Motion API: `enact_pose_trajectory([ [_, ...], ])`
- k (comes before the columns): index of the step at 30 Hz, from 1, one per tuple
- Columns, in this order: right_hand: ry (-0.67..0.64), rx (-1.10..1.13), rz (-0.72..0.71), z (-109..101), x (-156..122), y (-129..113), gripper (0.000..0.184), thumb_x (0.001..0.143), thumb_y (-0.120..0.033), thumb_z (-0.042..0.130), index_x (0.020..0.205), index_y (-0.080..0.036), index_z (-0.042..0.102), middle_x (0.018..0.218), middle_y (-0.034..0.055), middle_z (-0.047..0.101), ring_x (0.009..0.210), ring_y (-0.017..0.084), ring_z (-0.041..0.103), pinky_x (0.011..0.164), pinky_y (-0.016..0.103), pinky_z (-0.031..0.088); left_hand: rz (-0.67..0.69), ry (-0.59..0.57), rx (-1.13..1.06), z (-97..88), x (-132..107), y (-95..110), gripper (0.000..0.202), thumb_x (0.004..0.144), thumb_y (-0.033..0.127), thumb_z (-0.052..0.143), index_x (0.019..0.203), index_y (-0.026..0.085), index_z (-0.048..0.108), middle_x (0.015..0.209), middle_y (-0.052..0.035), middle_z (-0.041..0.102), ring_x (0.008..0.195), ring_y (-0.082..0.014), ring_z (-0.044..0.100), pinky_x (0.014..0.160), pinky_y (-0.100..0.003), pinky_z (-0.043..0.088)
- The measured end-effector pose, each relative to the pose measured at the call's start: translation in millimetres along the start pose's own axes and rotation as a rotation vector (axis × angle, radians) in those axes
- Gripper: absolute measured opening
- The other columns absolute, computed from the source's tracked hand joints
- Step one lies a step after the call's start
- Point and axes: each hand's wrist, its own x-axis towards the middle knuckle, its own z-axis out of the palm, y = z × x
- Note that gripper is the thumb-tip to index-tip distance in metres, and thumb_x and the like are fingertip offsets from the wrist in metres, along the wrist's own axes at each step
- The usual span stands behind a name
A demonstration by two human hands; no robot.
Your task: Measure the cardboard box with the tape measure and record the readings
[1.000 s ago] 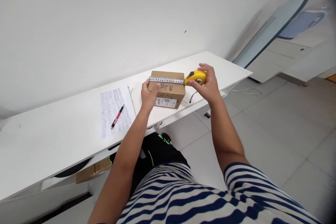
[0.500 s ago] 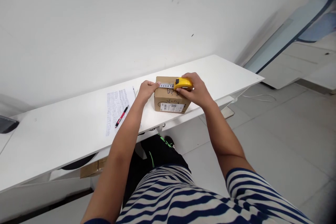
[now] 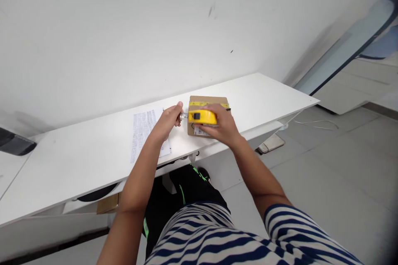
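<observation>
My right hand (image 3: 222, 123) is wrapped round a yellow tape measure (image 3: 205, 117) with a dark button on its near end. The case is in front of a small cardboard box (image 3: 209, 99) and hides part of it; whether they touch I cannot tell. From the case a short length of shiny blade (image 3: 184, 115) runs left. My left hand (image 3: 169, 121) is closed, its thumb and fingers pinching the blade's end just left of the box. The box has yellow tape along its top and a white label partly hidden by my right hand.
A sheet of paper (image 3: 141, 128) covered in writing lies left of the box, partly under my left arm. The white table (image 3: 77, 155) runs along a wall (image 3: 139, 41). A dark object (image 3: 17, 143) sits at the far left edge.
The case has come left and nearer my body, shortening the drawn-out blade. My left hand has come off the box's left edge with the blade end. The box is turned differently; the red pen is out of sight.
</observation>
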Motion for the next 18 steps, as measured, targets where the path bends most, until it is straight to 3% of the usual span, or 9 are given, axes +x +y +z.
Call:
enact_pose_trajectory([
  [2,0.148,-0.003,-0.123,7,-24,-10,0.056,0.077,-0.045,0.086,0.118,-0.036,0.049,0.114,0.0076,0.074,0.103,0.031,0.074,0.087,0.055,0.064,-0.022,-0.11,0.082,7.6,-9,16,0.053,0.089,0.074,0.059,0.079,0.023,0.067,0.062,-0.0021,0.055,0.055,-0.0148,0.051,0.061,-0.032,0.047],
  [4,0.314,-0.053,-0.165,18,-45,-21,0.059,0.078,-0.042,0.087,0.118,-0.038,0.044,0.115,0.0077,0.074,0.098,0.03,0.076,0.079,0.052,0.066,-0.003,-0.134,0.174,20.6,-6,30,0.049,0.087,0.071,0.065,0.082,0.023,0.069,0.067,-0.0053,0.062,0.065,-0.0198,0.061,0.066,-0.034,0.05],
  [7,0.522,-0.074,-0.016,37,-61,-35,0.056,0.085,-0.039,0.08,0.12,-0.038,0.037,0.126,0.0124,0.07,0.104,0.03,0.076,0.08,0.053,0.067,0.056,-0.095,0.264,43.8,15,42,0.04,0.081,0.06,0.078,0.078,0.022,0.069,0.072,-0.008,0.066,0.087,-0.0284,0.069,0.08,-0.037,0.052],
  [10,0.639,-0.042,0.17,46,-62,-41,0.049,0.091,-0.039,0.072,0.121,-0.035,0.034,0.134,0.0174,0.066,0.114,0.03,0.075,0.086,0.055,0.067,0.097,-0.207,0.289,59.9,42,50,0.037,0.077,0.053,0.084,0.073,0.021,0.066,0.069,-0.0065,0.065,0.088,-0.0289,0.071,0.079,-0.037,0.054],
  [12,0.67,-0.051,0.221,41,-61,-40,0.048,0.092,-0.04,0.07,0.122,-0.034,0.034,0.134,0.0186,0.066,0.118,0.031,0.074,0.087,0.057,0.067,0.142,-0.323,0.301,60.8,55,57,0.037,0.074,0.051,0.087,0.074,0.021,0.066,0.069,-0.0051,0.065,0.079,-0.0253,0.071,0.074,-0.035,0.055],
  [15,0.695,-0.077,0.24,25,-65,-34,0.049,0.092,-0.036,0.071,0.125,-0.034,0.035,0.13,0.0168,0.068,0.119,0.031,0.073,0.091,0.059,0.066,0.179,-0.435,0.274,48.0,73,70,0.035,0.068,0.038,0.093,0.084,0.02,0.069,0.076,-0.0046,0.067,0.077,-0.0216,0.07,0.073,-0.034,0.057],
  [18,0.741,-0.13,0.236,12,-82,-32,0.056,0.087,-0.032,0.077,0.13,-0.036,0.042,0.121,0.013,0.07,0.112,0.033,0.075,0.088,0.059,0.067,0.205,-0.284,0.128,32.6,98,79,0.035,0.07,0.025,0.091,0.097,0.021,0.069,0.08,-0.0018,0.065,0.082,-0.0197,0.071,0.083,-0.038,0.059],
])
